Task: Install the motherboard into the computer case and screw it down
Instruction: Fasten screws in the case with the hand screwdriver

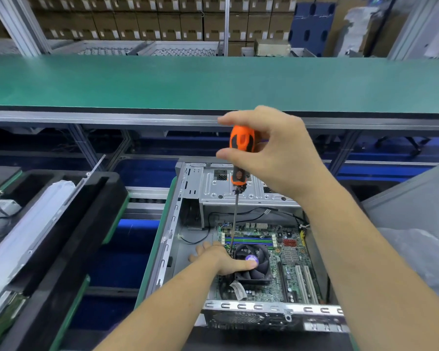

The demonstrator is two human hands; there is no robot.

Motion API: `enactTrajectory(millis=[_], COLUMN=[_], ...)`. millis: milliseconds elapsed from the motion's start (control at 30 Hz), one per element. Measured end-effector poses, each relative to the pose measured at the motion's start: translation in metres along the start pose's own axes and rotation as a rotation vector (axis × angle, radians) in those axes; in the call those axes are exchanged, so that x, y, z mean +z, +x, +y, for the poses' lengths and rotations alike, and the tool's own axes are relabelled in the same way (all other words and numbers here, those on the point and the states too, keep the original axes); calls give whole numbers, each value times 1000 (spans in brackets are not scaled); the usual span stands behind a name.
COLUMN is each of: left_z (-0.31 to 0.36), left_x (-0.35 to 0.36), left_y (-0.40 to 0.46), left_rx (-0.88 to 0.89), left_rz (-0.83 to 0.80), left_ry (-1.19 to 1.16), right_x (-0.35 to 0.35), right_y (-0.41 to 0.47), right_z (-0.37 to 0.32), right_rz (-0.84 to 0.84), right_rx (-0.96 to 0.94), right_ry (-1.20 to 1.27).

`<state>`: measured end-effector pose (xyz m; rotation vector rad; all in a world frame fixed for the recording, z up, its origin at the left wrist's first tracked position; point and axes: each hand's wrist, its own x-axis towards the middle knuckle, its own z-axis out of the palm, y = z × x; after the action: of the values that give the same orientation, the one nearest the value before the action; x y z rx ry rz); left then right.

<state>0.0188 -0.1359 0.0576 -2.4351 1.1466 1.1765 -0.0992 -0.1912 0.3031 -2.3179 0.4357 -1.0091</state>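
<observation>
An open grey computer case (188, 188) lies on the bench with the green motherboard (289, 269) inside it. My right hand (276, 153) grips the orange-and-black handle of a long screwdriver (241, 153), held upright. Its thin shaft runs down to the board's left edge, just left of the black CPU fan (256, 269). My left hand (218, 257) rests on the board beside the fan, thumb lying on the fan's hub, fingers spread toward the case floor. The tip and any screw are hidden behind my left hand.
A black foam tray (86, 224) holding a metal side panel (36, 239) lies to the left. A green conveyor belt (213, 82) runs across behind the case. A grey bag (421, 254) sits at the right. Black cables (238, 214) cross the case above the board.
</observation>
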Motion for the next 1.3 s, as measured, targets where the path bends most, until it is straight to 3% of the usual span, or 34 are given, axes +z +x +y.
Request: enactTrajectory(millis=[67,200,367,500,567,667,833,967,1000,1133,1300], left_z=[0,0,1,1,1,0,1,-1,0,-1,-1], left_x=[0,0,-1,-2,-2,-1,0,1,1,1,2], left_y=[-1,-3,-7,-9,-8,-7,-3,-1,0,2,3], left_rx=[-2,-1,2,3,3,1,-2,0,0,4,5], left_rz=[-1,9,8,10,14,7,19,6,5,8,2], left_ry=[5,6,11,10,10,19,5,-3,-6,-18,-12], right_x=[-2,-6,-3,-6,0,3,-5,3,4,2,6], right_y=[0,-2,2,-2,-2,1,-3,2,2,-3,3], right_z=[-2,-7,-2,-5,-2,0,-2,3,3,-3,4], right_rz=[8,-274,59,-234,-137,139,-194,113,117,-201,96], right_rx=[11,55,44,77,52,70,37,14,22,21,9], right_ry=[-113,294,-211,323,257,-111,382,-67,-83,354,-100])
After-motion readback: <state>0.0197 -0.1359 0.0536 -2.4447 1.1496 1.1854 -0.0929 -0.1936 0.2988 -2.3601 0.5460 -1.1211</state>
